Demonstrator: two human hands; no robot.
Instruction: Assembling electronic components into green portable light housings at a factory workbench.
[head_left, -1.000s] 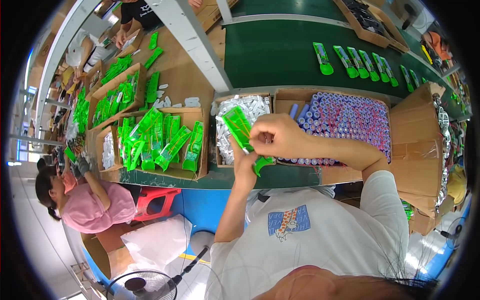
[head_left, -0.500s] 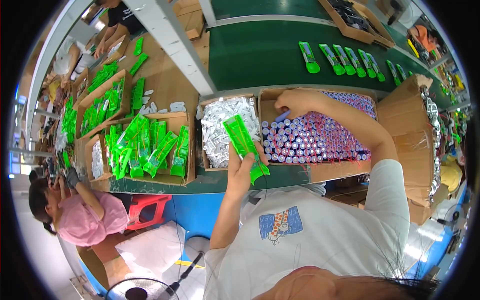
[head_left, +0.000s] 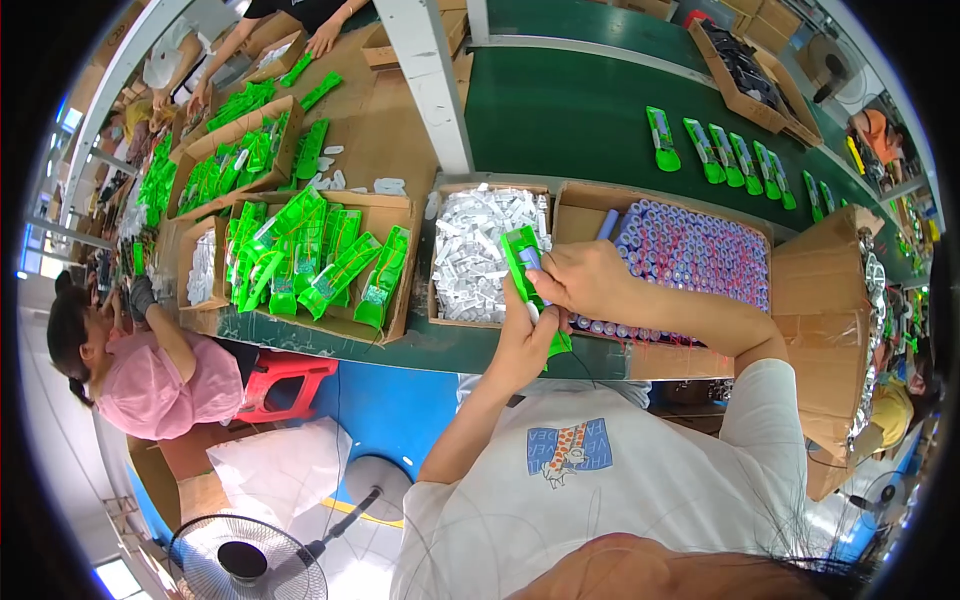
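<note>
Both hands, left hand [head_left: 525, 345] and right hand [head_left: 580, 280], grip one green packet [head_left: 522, 255], seemingly inserting one blue cylinder [head_left: 531, 262], at the bench's near edge.

Box of white sachets [head_left: 480, 250] sits left of the box of tubes [head_left: 690, 255].

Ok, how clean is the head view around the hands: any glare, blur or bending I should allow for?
Head view: even bright light; the left hand and right hand on the green flat plastic packet look sharp; the long green conveyor belt and brown cardboard box of blue-and-pink cylinders bow toward the dark fisheye rim; shiny silver sachets glint slightly.
</note>
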